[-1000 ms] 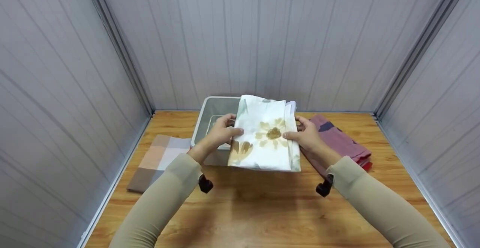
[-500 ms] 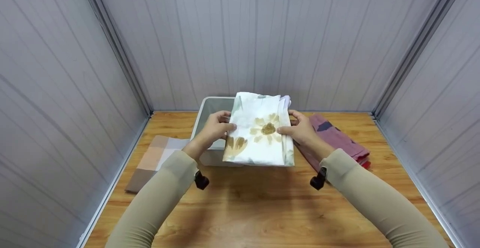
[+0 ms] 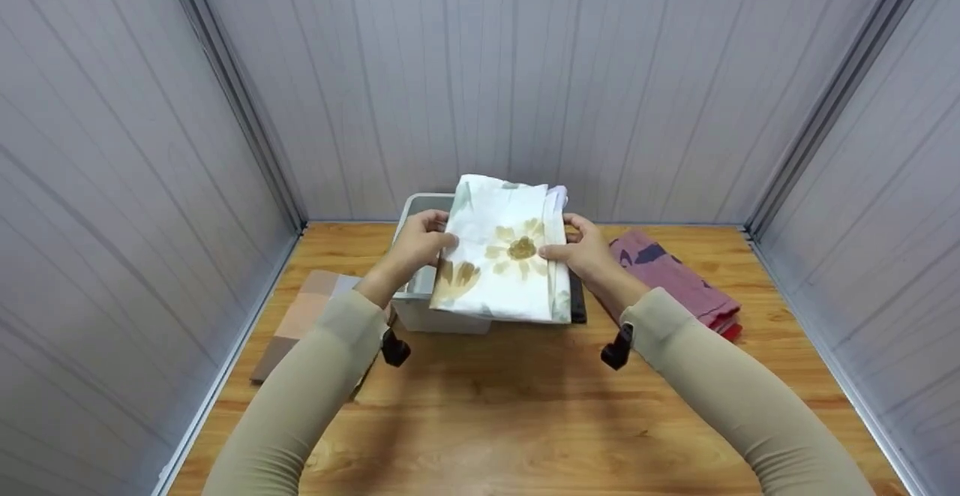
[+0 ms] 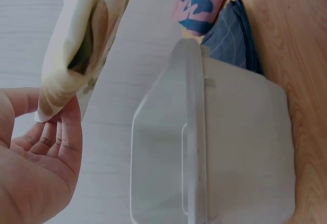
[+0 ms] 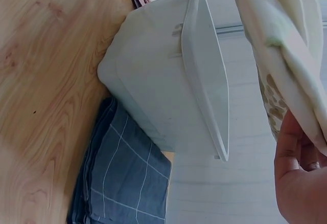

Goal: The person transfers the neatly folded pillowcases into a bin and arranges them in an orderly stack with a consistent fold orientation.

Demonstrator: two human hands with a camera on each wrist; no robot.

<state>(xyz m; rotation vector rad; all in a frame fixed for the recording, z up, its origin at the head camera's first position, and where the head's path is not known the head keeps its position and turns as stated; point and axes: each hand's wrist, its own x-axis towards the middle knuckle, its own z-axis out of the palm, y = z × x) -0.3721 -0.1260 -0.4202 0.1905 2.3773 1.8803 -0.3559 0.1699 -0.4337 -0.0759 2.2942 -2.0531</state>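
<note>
1. Three pale panelled walls (image 3: 480, 68) close in the work area at the back and on both sides.
2. A wood-grain counter (image 3: 510, 421) fills the floor of that space.
3. The white bin (image 3: 442, 320) stands on it toward the back wall.
4. The floral cloth (image 3: 499, 256), folded and white with tan flowers, is held in the air, hiding part of the bin in the head view; both wrist views show it apart from the rim.
5. A mauve cloth (image 3: 686, 278) with dark patches lies folded at right, red fabric (image 3: 729, 329) showing under its near corner.
6. A dark blue cloth (image 5: 133, 168) with white lines lies just beside the bin.
7. A checked cloth (image 3: 307, 305) lies at left.
8. The left hand (image 3: 412, 248) pinches the floral cloth's left edge, thumb on top.
9. The right hand (image 3: 589, 252) pinches the right edge likewise.
</note>
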